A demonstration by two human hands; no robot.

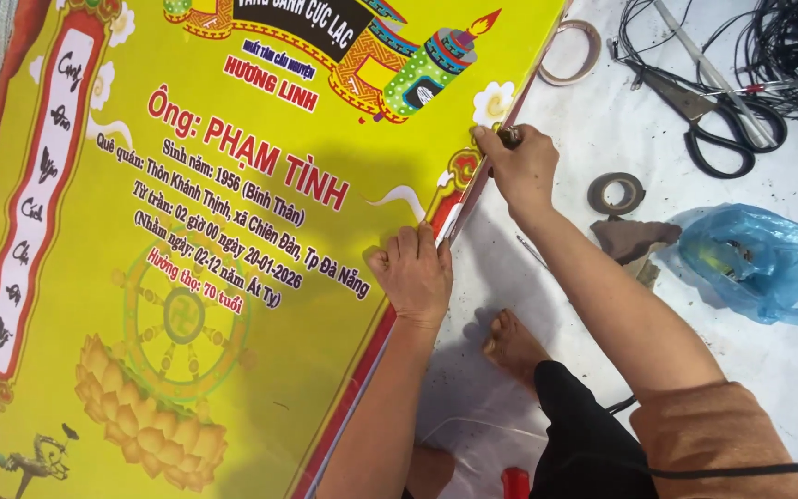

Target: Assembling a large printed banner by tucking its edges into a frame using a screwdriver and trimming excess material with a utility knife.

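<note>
- Two hands work at the right edge of a large yellow printed banner that we have spread over a white floor covering.
- Our left hand presses down on the banner's red-bordered edge, fingers curled together, knuckles up.
- Our right hand sits farther up the same edge, thumb and fingers pinching a small dark tool; we cannot tell what kind it is.
- Judging by the edge, the stretch between our hands looks in hand, with a white strip showing there; the run from our left hand down to the lower edge appears still to do.
- One blue plastic bag lies near the covering's right edge, partly open; small items show inside, too unclear for us to identify.
- Beside it lie a dark tape roll, a brown scrap, black-handled scissors, tangled black wires, and a pale tape ring by the banner's upper right corner.
- Our bare foot rests just beside the banner edge.
</note>
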